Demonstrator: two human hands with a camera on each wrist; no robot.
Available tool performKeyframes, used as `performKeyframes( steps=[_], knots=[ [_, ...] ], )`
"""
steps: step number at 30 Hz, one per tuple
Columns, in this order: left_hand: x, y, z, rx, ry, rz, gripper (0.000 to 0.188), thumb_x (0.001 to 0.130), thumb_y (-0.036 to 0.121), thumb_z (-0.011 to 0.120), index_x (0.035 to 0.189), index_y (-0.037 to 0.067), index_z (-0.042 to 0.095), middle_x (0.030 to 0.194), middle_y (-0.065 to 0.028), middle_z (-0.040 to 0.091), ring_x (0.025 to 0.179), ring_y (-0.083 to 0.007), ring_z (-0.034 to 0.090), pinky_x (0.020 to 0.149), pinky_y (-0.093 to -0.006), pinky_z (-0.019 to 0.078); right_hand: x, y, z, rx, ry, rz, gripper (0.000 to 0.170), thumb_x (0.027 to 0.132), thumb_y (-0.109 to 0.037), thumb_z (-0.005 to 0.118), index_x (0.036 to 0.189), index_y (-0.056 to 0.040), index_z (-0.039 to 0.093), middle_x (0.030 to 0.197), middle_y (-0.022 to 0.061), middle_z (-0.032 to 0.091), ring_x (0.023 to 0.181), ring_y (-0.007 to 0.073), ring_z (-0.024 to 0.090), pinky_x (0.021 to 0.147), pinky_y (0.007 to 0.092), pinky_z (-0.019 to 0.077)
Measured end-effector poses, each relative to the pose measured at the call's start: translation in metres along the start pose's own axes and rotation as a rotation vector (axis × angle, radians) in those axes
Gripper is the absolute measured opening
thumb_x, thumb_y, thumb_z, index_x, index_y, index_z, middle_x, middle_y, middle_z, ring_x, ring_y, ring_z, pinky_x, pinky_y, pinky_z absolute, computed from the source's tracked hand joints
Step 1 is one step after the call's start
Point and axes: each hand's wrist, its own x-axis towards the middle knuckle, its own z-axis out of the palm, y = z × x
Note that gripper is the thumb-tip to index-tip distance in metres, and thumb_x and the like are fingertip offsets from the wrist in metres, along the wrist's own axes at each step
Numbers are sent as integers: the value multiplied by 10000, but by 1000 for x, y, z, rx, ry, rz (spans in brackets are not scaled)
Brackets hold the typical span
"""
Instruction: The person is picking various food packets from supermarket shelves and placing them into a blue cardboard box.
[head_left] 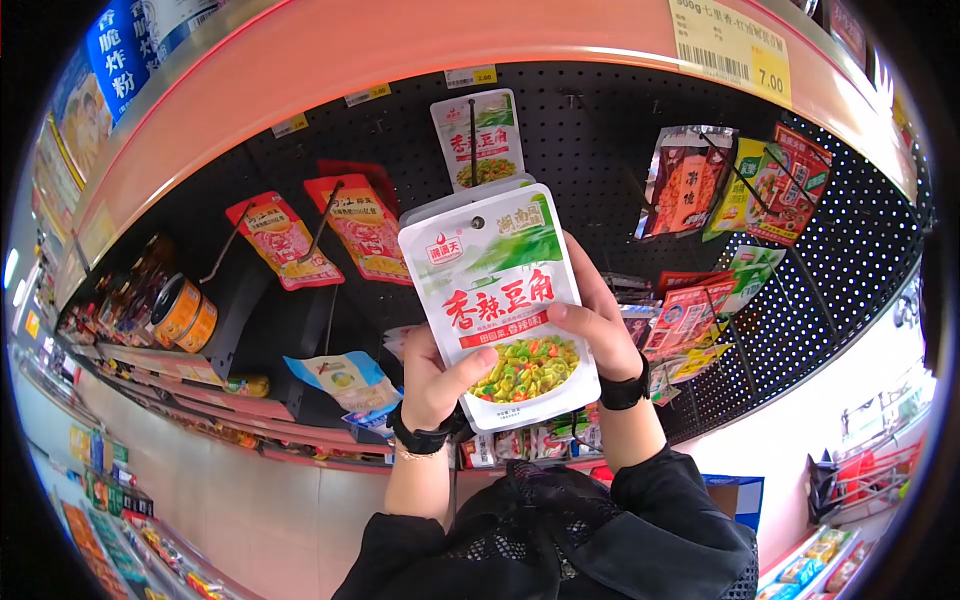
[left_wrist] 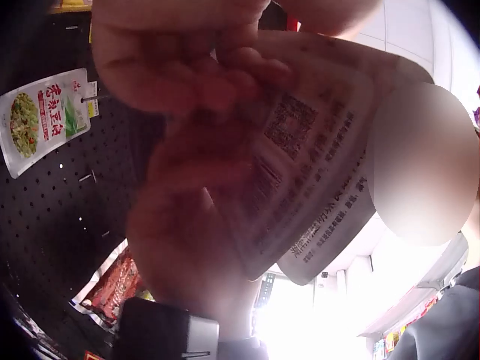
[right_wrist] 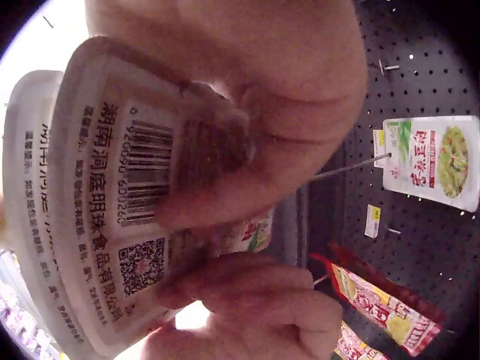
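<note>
pouches (head_left: 500,310) pinched at sides w/ l hand (head_left: 434,382) & r hand (head_left: 606,335)

passage: pegboard (head_left: 602,165) below top edge, between hanging white packet (head_left: 492,140) and brown packet (head_left: 688,180) | obstacles: shelf lip (head_left: 500,30) above top edge; hook (right_wrist: 351,167) projecting through hanging white packet; red packets (head_left: 372,235) toward left edge; held packets (head_left: 520,255) before centre

Black pegboard, packets on hooks

Pegboard (head_left: 600,150): black, perforated, fitted with metal hooks (right_wrist: 345,169). One white-and-green packet (head_left: 498,140) hung upper centre. Red-and-yellow packets (head_left: 368,235) hung left of it. Mixed bright packets (head_left: 690,185) clustered on hooks at right. Small labels (head_left: 368,95) along upper board. Left-hand shelf (head_left: 190,366): orange-labelled jar (head_left: 187,315), darker containers beside it. Pink shelf edge (head_left: 450,40) overhead bears yellow price tag (head_left: 730,50), printed 7.00.
</note>
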Motion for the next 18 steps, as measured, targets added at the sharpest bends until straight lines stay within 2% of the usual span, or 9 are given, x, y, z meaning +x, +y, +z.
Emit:
performKeyframes(
  steps=[4,6,7,9,13,18],
  knots=[
    [-3,5,4,-104,16,-14,216,652,81,573,840,-21,544,816,-82,572,722,-117,530,658,-227,391,-6,-1,2,62,10,37,679,674,-92,504,1220,3,110,1193,137,290,1111,189,272,912,290,198],
    [-5,9,9,-248,48,-53,207,659,70,565,842,-25,546,807,-81,572,711,-113,528,649,-225,390,-9,-5,4,41,-53,20,721,663,-127,524,1228,-4,92,1225,137,241,1136,201,231,928,296,162],
    [-8,12,12,-229,90,-40,180,657,60,564,818,-18,560,796,-72,574,700,-106,526,639,-221,387,-11,-5,5,40,-51,19,721,663,-127,524,1228,-4,92,1225,137,241,1136,201,231,928,296,162],
    [-10,12,12,-193,78,-6,167,653,58,568,804,-14,565,792,-68,576,697,-102,524,635,-219,386,-15,-4,6,128,-82,47,746,656,-156,538,1228,-2,85,1239,138,212,1148,205,206,933,304,145],
    [-13,11,9,-98,58,44,142,645,68,584,768,-4,577,778,-60,580,691,-92,519,629,-213,378,-18,-8,10,117,-81,33,756,655,-160,543,1229,-1,76,1241,138,211,1150,206,203,934,308,145],
    [-20,7,1,-45,11,74,152,645,85,595,764,-8,576,783,-64,579,710,-99,520,649,-221,378,-24,-10,10,-93,-141,46,735,667,-148,554,1226,5,102,1240,136,215,1151,198,199,932,308,151]
  ],
)
